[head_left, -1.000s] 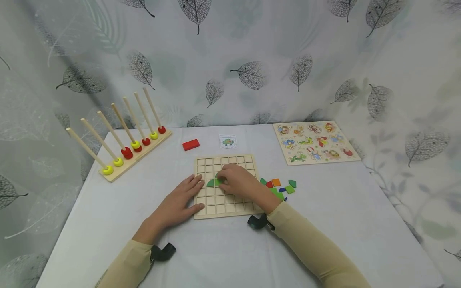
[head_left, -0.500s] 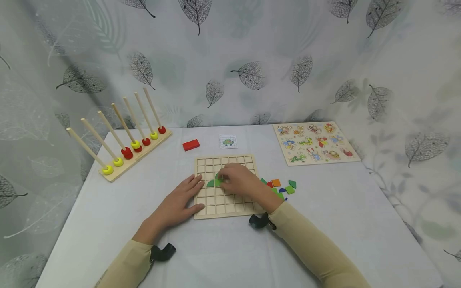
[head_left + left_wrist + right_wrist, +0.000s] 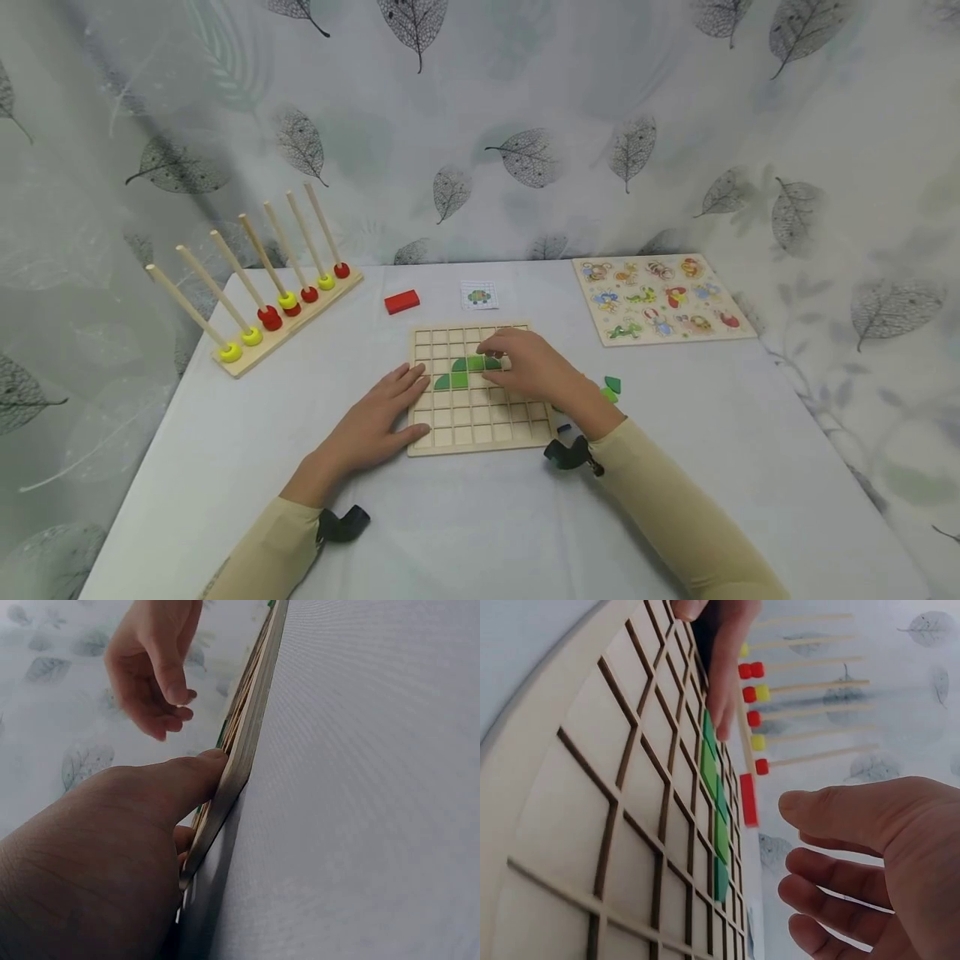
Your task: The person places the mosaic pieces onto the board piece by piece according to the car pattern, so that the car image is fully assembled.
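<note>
My left hand (image 3: 378, 421) rests on the left edge of a wooden grid board (image 3: 480, 435). In the left wrist view its thumb (image 3: 199, 772) lies over the board's rim. Over the upper right of the grid hovers my right hand (image 3: 536, 367); the right wrist view shows its fingers (image 3: 832, 885) loosely bent with nothing between them. Green tiles sit in the cells: a dark green rounded tile (image 3: 442, 382) beside a light green square (image 3: 460, 381), and above them a light green square (image 3: 476, 363) between two dark green tiles, the right one partly behind the fingers.
Loose tiles (image 3: 612, 384) lie right of the board, partly hidden by my right forearm. Behind it are a red block (image 3: 402, 302) and a pattern card (image 3: 479, 295). A peg stand with beads (image 3: 277, 329) is back left, an insect puzzle board (image 3: 660, 300) back right.
My right hand has lifted off the tiles and moved slightly right, bringing the upper row's light green square and right dark green tile into sight. The left hand stays on the board.
</note>
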A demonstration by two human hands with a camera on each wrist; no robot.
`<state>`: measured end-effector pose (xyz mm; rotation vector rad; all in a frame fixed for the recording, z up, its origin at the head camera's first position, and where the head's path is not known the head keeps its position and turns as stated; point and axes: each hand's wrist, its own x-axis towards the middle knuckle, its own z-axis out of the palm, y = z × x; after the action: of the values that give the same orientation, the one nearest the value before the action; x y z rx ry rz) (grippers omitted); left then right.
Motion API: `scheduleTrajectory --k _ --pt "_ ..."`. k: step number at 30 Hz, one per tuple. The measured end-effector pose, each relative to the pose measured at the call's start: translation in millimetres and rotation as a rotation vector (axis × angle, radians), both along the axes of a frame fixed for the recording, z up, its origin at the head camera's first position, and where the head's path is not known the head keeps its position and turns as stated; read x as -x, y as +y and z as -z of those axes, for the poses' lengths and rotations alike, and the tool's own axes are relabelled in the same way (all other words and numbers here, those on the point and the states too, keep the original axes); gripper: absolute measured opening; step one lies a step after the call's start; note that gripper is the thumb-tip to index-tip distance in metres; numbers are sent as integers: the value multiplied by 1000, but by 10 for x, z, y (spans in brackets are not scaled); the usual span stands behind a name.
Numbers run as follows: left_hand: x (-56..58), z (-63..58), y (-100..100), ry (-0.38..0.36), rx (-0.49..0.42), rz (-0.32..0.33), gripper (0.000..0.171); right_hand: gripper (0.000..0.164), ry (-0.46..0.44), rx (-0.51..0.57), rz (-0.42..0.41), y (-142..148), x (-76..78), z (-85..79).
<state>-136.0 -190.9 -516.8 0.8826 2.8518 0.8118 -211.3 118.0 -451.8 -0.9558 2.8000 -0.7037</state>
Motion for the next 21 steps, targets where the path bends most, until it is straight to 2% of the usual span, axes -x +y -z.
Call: scheduleTrajectory --k 8,21 --pt "-13 -12 -12 4 3 6 83 36 -26 32 33 292 -33 -77" --pt "-2 -3 -3 13 2 7 81 39 -10 54 68 665 4 -180"
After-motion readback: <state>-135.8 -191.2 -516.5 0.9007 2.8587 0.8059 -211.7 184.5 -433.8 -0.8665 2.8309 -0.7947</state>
